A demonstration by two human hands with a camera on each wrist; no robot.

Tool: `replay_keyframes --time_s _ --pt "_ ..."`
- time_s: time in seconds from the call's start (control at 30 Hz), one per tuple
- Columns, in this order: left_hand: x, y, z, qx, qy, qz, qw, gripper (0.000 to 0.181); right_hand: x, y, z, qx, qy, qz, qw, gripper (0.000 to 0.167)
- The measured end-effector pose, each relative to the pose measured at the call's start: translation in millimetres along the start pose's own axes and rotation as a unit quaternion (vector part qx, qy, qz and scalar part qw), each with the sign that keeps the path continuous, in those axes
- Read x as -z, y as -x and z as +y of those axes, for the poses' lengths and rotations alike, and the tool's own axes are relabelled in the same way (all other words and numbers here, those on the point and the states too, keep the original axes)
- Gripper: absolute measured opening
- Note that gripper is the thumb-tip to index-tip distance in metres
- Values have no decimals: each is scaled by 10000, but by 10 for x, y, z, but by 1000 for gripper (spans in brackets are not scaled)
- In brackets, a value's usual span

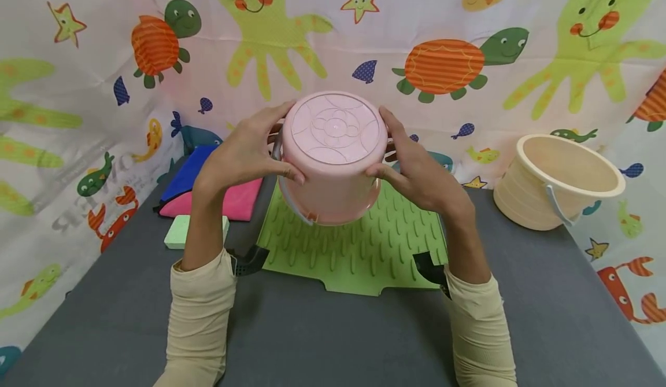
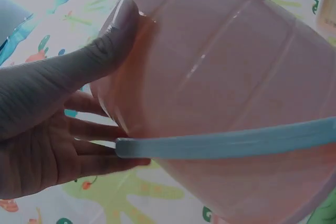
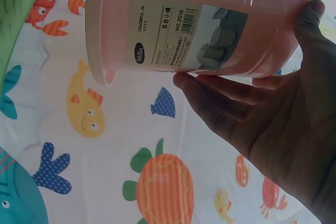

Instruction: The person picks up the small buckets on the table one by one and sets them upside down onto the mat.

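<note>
Both hands hold a pink bucket (image 1: pixel 333 187) in the air, its flower-patterned base turned up toward the head camera and its mouth down. My left hand (image 1: pixel 236 150) grips the left side near the base, thumb on the near wall and other fingers behind. On the opposite side my right hand (image 1: pixel 418 170) grips it the same way. The bucket's light blue handle (image 2: pixel 226 144) hangs across the wall, close to the left fingers. In the right wrist view a printed label (image 3: pixel 168 35) shows on the side. Beneath the bucket lies a green ridged washboard (image 1: pixel 359 254).
At the right stands a cream bucket (image 1: pixel 525 193) with its mouth up. At the left are a folded blue and pink cloth (image 1: pixel 241 199) and a pale green block (image 1: pixel 178 232). A sea-animal printed sheet (image 1: pixel 322 40) rises behind the grey table (image 1: pixel 333 341).
</note>
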State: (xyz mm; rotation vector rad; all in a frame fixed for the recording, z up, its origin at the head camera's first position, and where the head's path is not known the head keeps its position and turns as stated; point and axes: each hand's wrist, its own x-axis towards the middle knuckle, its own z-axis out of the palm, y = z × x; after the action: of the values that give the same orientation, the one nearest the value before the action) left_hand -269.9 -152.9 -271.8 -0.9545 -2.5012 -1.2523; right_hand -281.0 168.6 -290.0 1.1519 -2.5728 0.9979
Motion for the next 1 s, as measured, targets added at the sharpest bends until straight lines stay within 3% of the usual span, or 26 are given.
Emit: replay_keyframes --time_s 0.2,0.47,0.67,1.0 --pt "30 33 -73 458 -338 -402 9976 126 -111 -69 46 -177 -49 -251 9995 108" --pt "24 -12 -173 489 -898 -764 9918 113 -197 -146 126 -294 -352 -676 9967 103" --pt "-32 -70 -287 879 -891 -1049 9866 109 -269 -200 218 -206 -363 -832 9957 84" --pt "-78 -124 -491 967 -860 -1226 9840 111 -388 -258 349 -292 -354 -1063 9933 83"
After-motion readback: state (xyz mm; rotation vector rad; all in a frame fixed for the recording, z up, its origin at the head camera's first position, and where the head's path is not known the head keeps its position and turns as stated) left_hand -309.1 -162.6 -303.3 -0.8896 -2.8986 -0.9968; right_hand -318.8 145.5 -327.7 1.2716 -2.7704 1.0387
